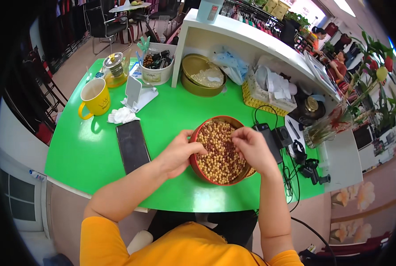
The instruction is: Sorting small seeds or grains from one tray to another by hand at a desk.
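Head view, frame centre — left hand [179, 153] grips the red tin [197, 170] rim; right hand [251, 148] pinches beans [220, 155] — small, hard, likely rolling; best pinched singly.

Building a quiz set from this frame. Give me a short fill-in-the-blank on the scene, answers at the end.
1. Both hands work at a round red tin filled with ____.
2. The left hand grips the tin's rim, while the right hand pinches above the ____.
3. The tabletop is coloured ____.
4. Left of the phone stands a mug coloured ____.

Missing words: beans; beans; green; yellow
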`<state>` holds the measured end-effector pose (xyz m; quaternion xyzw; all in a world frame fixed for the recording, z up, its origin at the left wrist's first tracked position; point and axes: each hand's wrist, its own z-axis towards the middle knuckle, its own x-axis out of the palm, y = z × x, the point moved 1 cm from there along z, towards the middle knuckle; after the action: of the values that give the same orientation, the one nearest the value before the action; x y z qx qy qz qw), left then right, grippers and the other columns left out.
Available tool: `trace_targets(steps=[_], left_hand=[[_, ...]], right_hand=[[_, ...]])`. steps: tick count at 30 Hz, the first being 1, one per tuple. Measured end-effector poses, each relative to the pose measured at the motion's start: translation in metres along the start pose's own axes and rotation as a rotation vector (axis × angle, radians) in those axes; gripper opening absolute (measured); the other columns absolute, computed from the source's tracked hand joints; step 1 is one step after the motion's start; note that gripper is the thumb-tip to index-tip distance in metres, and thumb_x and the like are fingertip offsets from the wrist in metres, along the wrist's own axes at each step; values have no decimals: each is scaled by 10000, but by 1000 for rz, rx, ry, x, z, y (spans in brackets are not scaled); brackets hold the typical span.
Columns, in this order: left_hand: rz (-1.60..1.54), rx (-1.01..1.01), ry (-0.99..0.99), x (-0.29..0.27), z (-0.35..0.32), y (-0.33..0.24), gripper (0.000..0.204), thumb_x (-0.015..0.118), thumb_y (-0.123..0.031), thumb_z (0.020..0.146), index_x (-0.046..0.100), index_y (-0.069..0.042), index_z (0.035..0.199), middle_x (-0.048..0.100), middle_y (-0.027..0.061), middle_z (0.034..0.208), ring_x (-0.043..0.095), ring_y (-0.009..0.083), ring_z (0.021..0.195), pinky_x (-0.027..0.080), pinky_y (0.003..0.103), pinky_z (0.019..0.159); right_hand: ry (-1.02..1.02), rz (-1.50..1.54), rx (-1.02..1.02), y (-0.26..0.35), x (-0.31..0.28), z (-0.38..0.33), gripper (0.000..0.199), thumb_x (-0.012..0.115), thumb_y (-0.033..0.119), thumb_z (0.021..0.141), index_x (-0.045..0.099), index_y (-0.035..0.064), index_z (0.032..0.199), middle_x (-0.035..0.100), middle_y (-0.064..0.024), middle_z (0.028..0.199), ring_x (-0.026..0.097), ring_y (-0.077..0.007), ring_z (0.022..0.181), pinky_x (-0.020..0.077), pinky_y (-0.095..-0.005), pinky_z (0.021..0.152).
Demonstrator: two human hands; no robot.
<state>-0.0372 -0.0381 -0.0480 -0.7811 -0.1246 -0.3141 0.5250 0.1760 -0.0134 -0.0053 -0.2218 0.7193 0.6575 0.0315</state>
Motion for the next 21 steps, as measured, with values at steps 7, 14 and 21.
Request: trace_targets(steps=[7,14,21], left_hand=[[12,-3,-18,4,-4,-2,643,612,54,724,287,30,1279,508,160,1138,564,228,1026,477,364,907],[52,-14,-20,4,-5,-4,610,580,78,728,308,17,1271,523,153,1150,570,225,1030,481,371,910],[26,-27,-23,9,-4,-4,620,584,84,725,297,26,1272,513,165,1162,561,222,1051,473,370,924]], right_hand=[[-133,-408,-157,-11,10,9,132,619,43,863,596,-40,963,623,-48,803,580,-110,702,484,-247,635],[-194,-577,-174,-4,17,11,142,635,62,852,601,-42,943,629,-66,793,592,-143,708,485,-281,646],[-261,-347,-273,-12,11,5,112,599,76,879,598,-34,903,629,-69,785,576,-161,655,476,-288,608]])
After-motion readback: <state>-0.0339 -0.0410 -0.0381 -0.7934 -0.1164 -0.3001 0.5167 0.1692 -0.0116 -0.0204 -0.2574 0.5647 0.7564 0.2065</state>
